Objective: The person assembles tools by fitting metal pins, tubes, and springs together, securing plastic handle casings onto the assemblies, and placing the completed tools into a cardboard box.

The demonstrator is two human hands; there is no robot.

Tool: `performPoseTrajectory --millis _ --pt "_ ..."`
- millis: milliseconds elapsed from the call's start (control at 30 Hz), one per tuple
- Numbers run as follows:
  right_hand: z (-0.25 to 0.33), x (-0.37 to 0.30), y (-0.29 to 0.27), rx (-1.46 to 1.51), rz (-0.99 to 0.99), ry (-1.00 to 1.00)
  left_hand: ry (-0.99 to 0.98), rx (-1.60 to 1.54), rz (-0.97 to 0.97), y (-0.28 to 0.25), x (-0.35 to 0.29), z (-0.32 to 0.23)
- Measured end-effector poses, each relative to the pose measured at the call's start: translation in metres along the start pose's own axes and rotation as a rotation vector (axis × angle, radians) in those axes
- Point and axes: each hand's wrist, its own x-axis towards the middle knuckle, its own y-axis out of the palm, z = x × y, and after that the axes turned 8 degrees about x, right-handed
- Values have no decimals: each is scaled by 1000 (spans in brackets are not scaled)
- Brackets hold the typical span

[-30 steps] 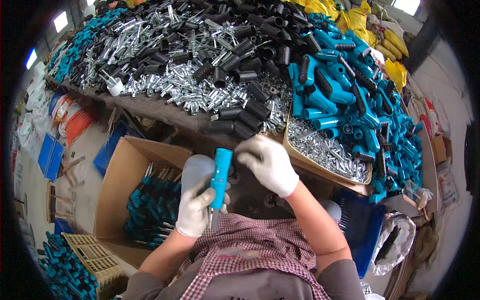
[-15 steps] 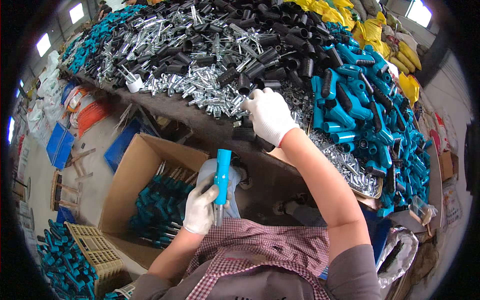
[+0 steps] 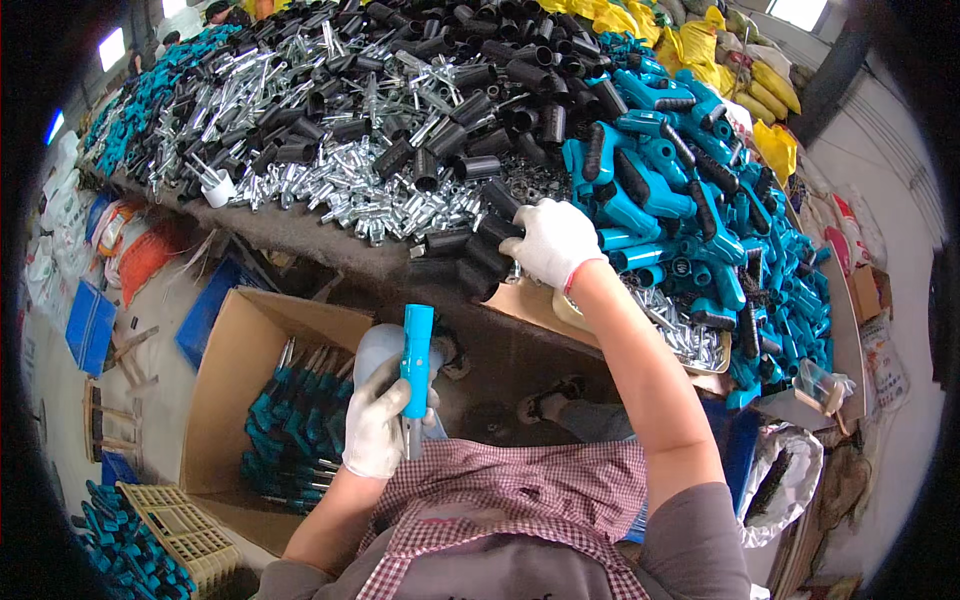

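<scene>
My left hand (image 3: 376,428), in a white knit glove, is closed around a teal plastic tool housing (image 3: 417,350). The housing stands upright, with a metal shaft (image 3: 412,440) protruding from its lower end. My right hand (image 3: 556,243), gloved too, reaches to the bench edge. Its fingers are curled down beside black plastic sleeves (image 3: 478,262) and over the corner of a tray (image 3: 575,308) of small metal pins (image 3: 675,325). A bit of metal shows beneath the fingertips, but whatever they grip is mostly hidden.
Teal gun-shaped housings (image 3: 690,205) are heaped to the right; silver metal fittings (image 3: 400,205) and more black sleeves (image 3: 530,75) cover the bench. A cardboard box (image 3: 230,370) at left holds teal pieces with metal shafts. Beside it stands a beige crate (image 3: 180,520).
My right hand has moved from the silver fittings toward the tray of pins, beside the teal heap. The view has shifted right. My left hand still grips the teal housing.
</scene>
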Motion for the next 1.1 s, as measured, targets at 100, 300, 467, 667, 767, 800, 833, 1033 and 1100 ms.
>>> performPoseTrajectory --millis 100,300,467,667,767,800,833,1033,1100 --pt "0 0 -4 -4 58 66 10 30 12 5 -2 0" --pt "2 -41 -12 447 -356 -43 -5 31 -5 6 -6 0" --pt "14 -127 -2 688 -339 -119 0 187 149 8 -10 -11" --pt "1 -175 14 567 -506 -183 -78 478 319 30 -17 -25" --pt "-6 -184 15 579 -514 -191 -111 514 380 33 -15 -23" --pt "-8 -187 14 602 -512 -178 -112 518 387 35 -14 -21" --pt "-10 -190 13 624 -511 -165 -126 486 394 37 -14 -19" --pt "-7 -211 19 875 -513 178 -169 510 381 53 -17 -11" --pt "0 -210 28 1424 -501 235 -169 535 409 60 -17 -3"
